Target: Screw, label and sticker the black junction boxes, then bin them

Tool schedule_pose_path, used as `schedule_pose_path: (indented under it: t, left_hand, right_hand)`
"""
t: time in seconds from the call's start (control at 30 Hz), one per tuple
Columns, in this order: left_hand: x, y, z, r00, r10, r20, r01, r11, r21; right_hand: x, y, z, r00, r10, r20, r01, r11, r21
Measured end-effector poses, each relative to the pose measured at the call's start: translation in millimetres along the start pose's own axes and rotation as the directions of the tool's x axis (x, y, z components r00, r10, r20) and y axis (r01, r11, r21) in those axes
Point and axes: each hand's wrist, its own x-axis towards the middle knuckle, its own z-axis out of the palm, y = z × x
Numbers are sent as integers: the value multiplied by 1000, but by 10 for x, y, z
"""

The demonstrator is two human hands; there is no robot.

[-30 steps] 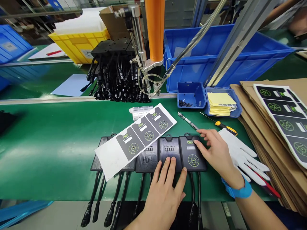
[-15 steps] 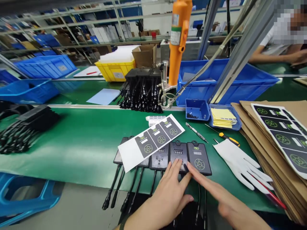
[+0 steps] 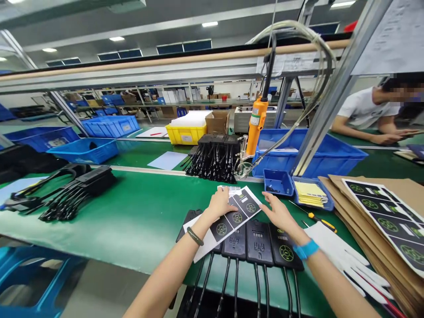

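A white sheet of dark label stickers (image 3: 249, 204) lies slantwise over several black handheld devices (image 3: 260, 242) with cables hanging off the table's front edge. My left hand (image 3: 219, 206) grips the sheet at its far long edge, thumb over the labels and the other fingertips partly hidden. Beside the sheet's right corner is my right hand (image 3: 277, 213), its fingers apart and its thumb close to the corner. The rightmost device (image 3: 286, 251) bears a label with a round green key pattern. Small pale rolls (image 3: 233, 190) stand just beyond my left fingers.
An orange electric screwdriver (image 3: 256, 126) hangs above black cabled units (image 3: 215, 157). Small blue trays (image 3: 278, 182) stand at the back right. A yellow-handled screwdriver (image 3: 323, 222), white glove (image 3: 338, 251) and cardboard stack (image 3: 334, 198) lie right. Across the line sits another person (image 3: 364, 110).
Both hands have moved away from the devices: the left up onto the label sheet, the right beside its corner. The camera view has tilted upward.
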Motion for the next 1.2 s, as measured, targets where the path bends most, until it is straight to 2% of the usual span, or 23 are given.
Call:
schedule_pose_path:
  t: [0.1, 0.2, 0.3, 0.43, 0.6, 0.77, 0.9, 1.03, 1.1, 1.13, 1.17, 1.2]
  left_hand:
    - [-109, -34, -133, 997, 73, 1, -72, 984, -164]
    - [-262, -37, -331, 981, 194, 28, -172, 920, -351]
    - [-401, -16, -502, 949, 310, 60, -235, 821, -520]
    - [-500, 44, -613, 908, 410, 79, -256, 696, -671]
    - [-502, 130, -578, 916, 397, 49, -239, 640, -730]
    - [-509, 150, -555, 935, 353, 17, -236, 660, -713]
    - [-568, 150, -561, 945, 326, 35, -222, 714, -664]
    - [-547, 79, -571, 961, 266, 77, -185, 823, -537]
    - [-478, -20, -609, 970, 230, 84, -170, 880, -444]
    - [-434, -81, -635, 975, 208, 78, -161, 906, -392]
    - [-391, -144, -660, 980, 184, 70, -150, 929, -338]
    - [-354, -203, -677, 985, 161, 61, -138, 949, -285]
  right_hand:
    - [256, -113, 132, 991, -76, -107, 76, 997, -3]
    - [329, -375, 146, 967, -192, -169, 195, 981, 3]
    - [282, -623, 91, 943, -273, -190, 280, 960, 12]
    - [162, -820, -10, 930, -296, -219, 307, 952, 17]
    - [-4, -941, -67, 908, -371, -192, 371, 928, -36]
    - [-122, -956, -6, 871, -457, -181, 419, 882, -213]
    - [-163, -956, 38, 855, -477, -205, 421, 868, -264]
    - [-249, -1054, 29, 772, -613, -167, 548, 776, -314]
    - [-345, -1139, -17, 741, -663, -104, 642, 746, -179]
    - [-400, -1178, -54, 744, -663, -83, 661, 748, -61]
    - [-455, -1205, -101, 765, -640, -78, 644, 761, 74]
    - [-503, -1214, -154, 806, -586, -86, 590, 782, 201]
